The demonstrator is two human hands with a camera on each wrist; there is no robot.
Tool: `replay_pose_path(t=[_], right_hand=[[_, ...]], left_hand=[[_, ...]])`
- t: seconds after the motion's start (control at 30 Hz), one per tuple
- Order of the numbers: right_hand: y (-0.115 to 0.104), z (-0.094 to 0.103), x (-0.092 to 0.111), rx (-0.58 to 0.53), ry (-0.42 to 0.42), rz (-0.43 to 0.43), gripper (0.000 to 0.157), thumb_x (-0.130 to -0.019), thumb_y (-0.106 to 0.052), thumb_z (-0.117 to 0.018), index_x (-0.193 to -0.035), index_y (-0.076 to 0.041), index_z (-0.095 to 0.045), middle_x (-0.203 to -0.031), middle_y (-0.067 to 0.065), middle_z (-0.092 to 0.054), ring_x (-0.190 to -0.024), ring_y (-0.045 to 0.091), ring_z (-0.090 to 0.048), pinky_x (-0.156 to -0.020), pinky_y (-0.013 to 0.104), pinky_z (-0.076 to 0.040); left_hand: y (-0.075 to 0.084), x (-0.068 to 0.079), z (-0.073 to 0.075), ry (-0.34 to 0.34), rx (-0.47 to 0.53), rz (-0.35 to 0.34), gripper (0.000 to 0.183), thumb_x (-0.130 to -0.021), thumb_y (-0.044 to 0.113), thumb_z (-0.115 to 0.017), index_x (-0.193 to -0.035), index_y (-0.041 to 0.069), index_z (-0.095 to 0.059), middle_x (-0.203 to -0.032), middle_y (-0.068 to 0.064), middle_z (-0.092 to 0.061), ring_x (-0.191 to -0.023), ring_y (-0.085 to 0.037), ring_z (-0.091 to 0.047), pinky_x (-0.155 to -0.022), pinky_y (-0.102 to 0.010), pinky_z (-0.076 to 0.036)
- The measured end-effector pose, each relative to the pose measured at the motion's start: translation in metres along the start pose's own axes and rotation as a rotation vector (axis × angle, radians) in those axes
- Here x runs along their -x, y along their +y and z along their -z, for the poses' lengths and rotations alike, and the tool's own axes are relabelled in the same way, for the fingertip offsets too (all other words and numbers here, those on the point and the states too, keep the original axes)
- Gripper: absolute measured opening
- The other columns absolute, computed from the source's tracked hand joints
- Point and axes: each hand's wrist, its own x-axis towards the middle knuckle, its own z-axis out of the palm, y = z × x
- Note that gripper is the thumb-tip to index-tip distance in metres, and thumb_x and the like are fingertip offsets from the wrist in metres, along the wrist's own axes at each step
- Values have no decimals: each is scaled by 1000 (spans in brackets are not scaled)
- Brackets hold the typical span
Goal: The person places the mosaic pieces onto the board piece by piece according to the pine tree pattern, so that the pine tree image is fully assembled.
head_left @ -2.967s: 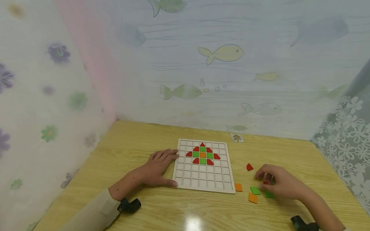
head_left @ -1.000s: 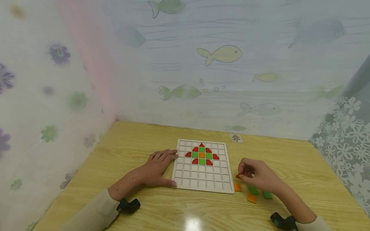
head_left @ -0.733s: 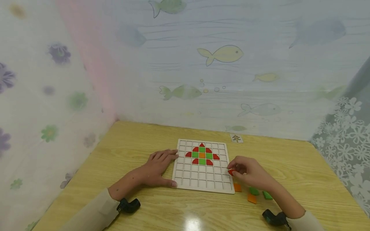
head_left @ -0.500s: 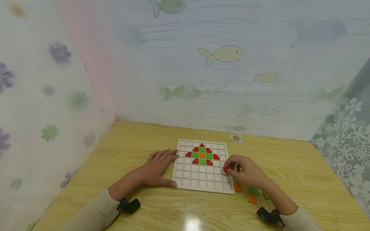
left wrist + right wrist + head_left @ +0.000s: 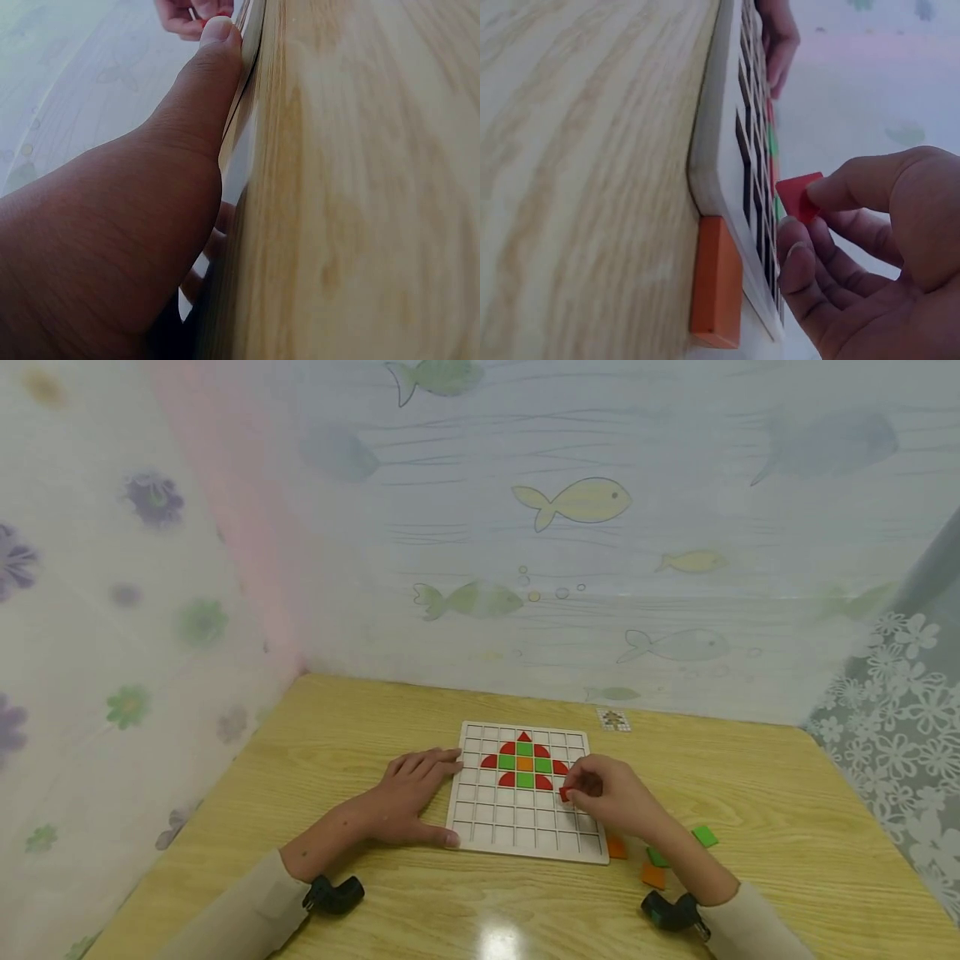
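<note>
A pale gridded puzzle board (image 5: 504, 835) lies on the table, bearing a symmetric pattern of red, green and orange tiles in its upper cells. At its left edge my left hand (image 5: 411, 797) rests flat, fingers spread, fingertips and thumb touching the rim. My right hand (image 5: 613, 793) pinches a small red tile (image 5: 796, 192) between thumb and fingers, over the right side of the board, just below the pattern's right end. The right wrist view shows the tile tilted, with straight edges. In the left wrist view, my left thumb (image 5: 199, 97) stretches along the board's edge.
Near the board's lower right corner lie an orange tile (image 5: 617, 847), another orange tile (image 5: 653, 876) and a green tile (image 5: 657, 857). A second green tile (image 5: 705, 836) lies beyond my right forearm. A small pattern card (image 5: 613, 719) sits near the wall.
My right hand has taken a red tile from the loose pieces on the right and carried it left over the board. My left hand has stayed at the board's left edge.
</note>
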Motion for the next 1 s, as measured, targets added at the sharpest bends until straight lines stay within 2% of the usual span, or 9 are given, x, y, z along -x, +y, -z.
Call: replay_pose_path(t=[0.2,0.77,1.0], right_hand=[[-2,-6,-1,23,5,-78,6,-96,-9,-77,-99,-13,-74,-86,-4,-67,-76,17,-59,-69,25,-52],[-2,-8,-1,82,36,-76,5,-97,-11,-78,-101,-13,-78,-88,-6,-69,-76,15,-58,-69,26,-52],[6,-2,0,95,57,-65,6,-98,-8,-75,-101,-12,-78,-90,-4,-69,-76,15,-59,-68,26,-52]], left_hand=[[1,0,-1,-12,-15,22,111,-85,87,-61,-168,19,-30,-177,-4,-18,-162,-34,-16,-123,-65,-19],[2,-1,1,-23,-22,35,112,-85,87,-61,-168,20,-30,-177,-3,-17,-162,-33,-15,-124,-63,-18],[3,-1,3,-22,-21,29,111,-86,87,-60,-168,19,-30,-177,-4,-17,-162,-34,-16,-125,-63,-18]])
